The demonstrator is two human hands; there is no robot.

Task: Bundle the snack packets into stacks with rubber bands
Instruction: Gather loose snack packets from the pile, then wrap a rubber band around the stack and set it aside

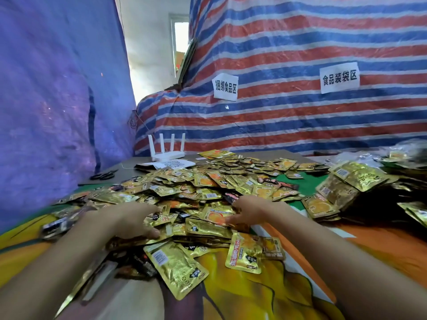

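Far left: a plain blue tarp wall. At its foot, on the bench's back corner, lie black scissors. Next right are a white four-antenna router and a white QR-code sheet.

Bench is covered by an orange-yellow printed cloth. Task items: a loose heap of gold foil snack packets runs left-right across the bench, straight ahead of the person and spilling toward the near edge.

Left hand is on the heap's near-left side, palm down. Fingers reach right over the packets with the thumb low, and a few packets sit in the span between. Can't tell if it's actually clamping them.

Right hand is at the heap's near-right side. Fingers are straight and relaxed, pointing left, tips touching an orange-faced gold packet; nothing gripped.

Key relation: that packet lies between the two hands, long side roughly across the view, right hand nearer. Judgement: hands are closing inward to gather a batch, so this is the early collect step.

Further right, neat stacks of gold packets sit well apart from the hands. Can't tell if they're banded, and no rubber bands can be made out anywhere.

Behind is a red-white-blue striped tarp carrying two white paper signs.
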